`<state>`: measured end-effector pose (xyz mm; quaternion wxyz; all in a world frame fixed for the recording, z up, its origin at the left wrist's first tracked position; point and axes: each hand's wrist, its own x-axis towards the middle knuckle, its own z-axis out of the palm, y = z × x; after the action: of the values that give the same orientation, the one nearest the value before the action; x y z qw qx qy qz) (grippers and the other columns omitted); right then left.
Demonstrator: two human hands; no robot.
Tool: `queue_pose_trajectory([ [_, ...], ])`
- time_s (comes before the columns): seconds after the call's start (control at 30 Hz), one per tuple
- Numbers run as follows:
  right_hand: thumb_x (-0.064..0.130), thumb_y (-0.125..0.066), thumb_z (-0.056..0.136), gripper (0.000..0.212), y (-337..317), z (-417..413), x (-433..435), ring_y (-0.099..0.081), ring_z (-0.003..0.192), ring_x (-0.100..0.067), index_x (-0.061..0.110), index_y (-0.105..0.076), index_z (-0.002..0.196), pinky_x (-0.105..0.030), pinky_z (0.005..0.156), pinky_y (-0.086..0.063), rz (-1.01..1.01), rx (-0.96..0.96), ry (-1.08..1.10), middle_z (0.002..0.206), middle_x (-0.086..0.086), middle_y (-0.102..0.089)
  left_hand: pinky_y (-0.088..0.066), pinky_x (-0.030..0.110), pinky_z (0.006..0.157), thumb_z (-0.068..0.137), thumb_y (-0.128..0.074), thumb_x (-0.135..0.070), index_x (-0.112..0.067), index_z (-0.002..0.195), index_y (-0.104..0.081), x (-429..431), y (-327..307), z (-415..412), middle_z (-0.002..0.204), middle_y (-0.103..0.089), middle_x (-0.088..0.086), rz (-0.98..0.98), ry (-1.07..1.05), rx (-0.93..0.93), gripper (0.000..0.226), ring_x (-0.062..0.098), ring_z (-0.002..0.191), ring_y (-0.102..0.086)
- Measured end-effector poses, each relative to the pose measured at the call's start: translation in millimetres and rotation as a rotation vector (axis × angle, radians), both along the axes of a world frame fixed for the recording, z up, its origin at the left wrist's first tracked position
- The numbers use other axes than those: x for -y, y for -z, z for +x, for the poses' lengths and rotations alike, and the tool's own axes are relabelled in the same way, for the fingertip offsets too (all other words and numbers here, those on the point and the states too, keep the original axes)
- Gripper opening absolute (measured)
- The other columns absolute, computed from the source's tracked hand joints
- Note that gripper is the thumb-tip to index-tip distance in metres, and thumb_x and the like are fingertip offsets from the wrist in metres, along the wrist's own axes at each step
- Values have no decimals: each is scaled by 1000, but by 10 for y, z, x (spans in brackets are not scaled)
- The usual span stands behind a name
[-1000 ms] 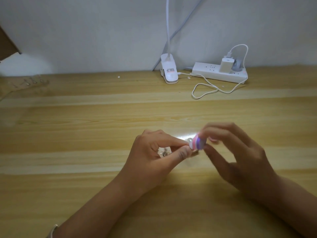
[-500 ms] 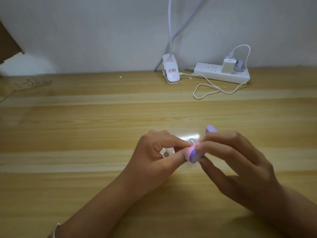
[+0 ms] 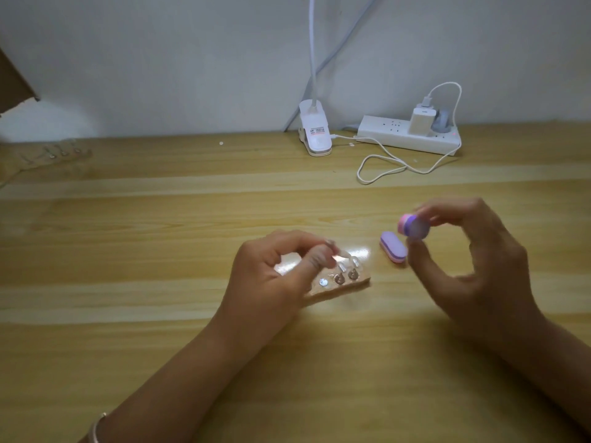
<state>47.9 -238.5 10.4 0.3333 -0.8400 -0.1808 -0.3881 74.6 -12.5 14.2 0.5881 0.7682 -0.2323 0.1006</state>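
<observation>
Pinched buffer block [image 3: 412, 227], purple face camera-ward

We read no text: the label [image 3: 318, 131] on the lamp clip [image 3: 315, 147], at twelve o'clock, is too blurred.

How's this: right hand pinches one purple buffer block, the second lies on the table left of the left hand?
Wrong side. The right hand does pinch one purple buffer block, but the second block lies on the table between the hands, right of the left hand, which pinches a small pale piece, in the head view.
</observation>
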Motion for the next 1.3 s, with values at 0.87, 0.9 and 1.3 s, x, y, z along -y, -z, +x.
queue_pose_trajectory([
  [0.87,21,-82,85,12,-229,878,-81,-53,79,-11,28,-79,95,-24,70,-42,-519,-726,-371,82,1,-62,-35,2,54,79,-76,-3,-17,82,-79,-86,43,117,75,-74,-11,-91,-113,-164,15,-8,49,-50],
  [0.9,22,-82,85,11,-237,867,-84,-54,79,-10,28,-78,93,-24,70,-42,-514,-722,-364,83,2,-63,-35,2,55,79,-76,-3,-18,82,-79,-88,50,119,73,-73,-15,-67,-115,-155,15,-8,52,-51],
  [1.3,19,-74,87,6,-504,638,-229,-49,65,-10,13,-73,84,-18,62,-40,82,-851,-764,73,-4,-61,-36,7,72,80,-78,-13,-30,87,-77,-65,79,99,82,-71,-21,51,-140,-22,19,6,83,-59],
])
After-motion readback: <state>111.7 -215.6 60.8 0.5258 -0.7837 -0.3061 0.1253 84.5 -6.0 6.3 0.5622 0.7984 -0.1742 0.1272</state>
